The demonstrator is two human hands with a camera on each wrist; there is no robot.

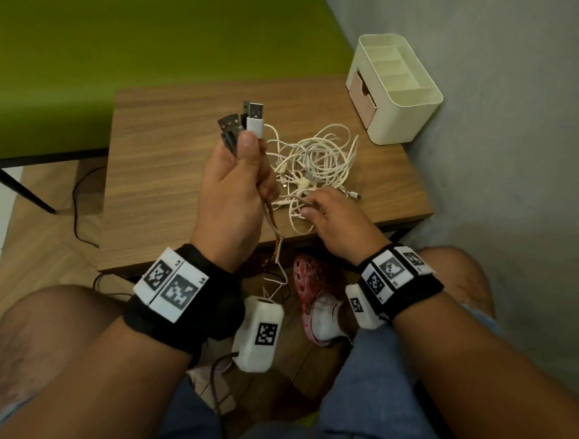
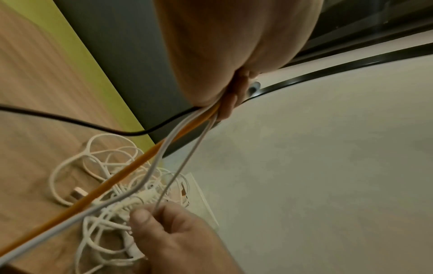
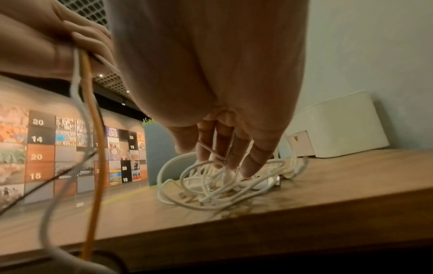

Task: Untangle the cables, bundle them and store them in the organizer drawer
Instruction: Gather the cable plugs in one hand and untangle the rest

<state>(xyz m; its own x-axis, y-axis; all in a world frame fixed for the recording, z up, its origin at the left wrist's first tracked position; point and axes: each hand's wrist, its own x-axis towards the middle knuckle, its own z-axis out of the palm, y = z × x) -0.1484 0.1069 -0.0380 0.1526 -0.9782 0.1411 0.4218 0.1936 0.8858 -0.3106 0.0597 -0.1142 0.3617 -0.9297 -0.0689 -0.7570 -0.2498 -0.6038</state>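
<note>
My left hand (image 1: 237,168) is raised above the wooden table (image 1: 168,178) and grips several cables by their plug ends; a white USB plug (image 1: 255,119) and dark plugs (image 1: 231,127) stick up past my thumb. An orange cable (image 2: 131,166) and white ones hang from this fist over the table's front edge. A tangle of white cables (image 1: 313,159) lies on the table. My right hand (image 1: 329,215) reaches into its near side, and its thumb and fingers pinch one thin white strand (image 2: 178,170) running up to my left fist. The cream organizer (image 1: 396,90) with its pink drawer (image 1: 362,94) stands at the far right corner.
A grey wall (image 1: 505,164) runs close along the table's right side. A green bench (image 1: 122,49) sits behind and left of the table. A black cord (image 1: 79,203) trails on the floor at left. My knees and a pink shoe (image 1: 311,288) are below the front edge.
</note>
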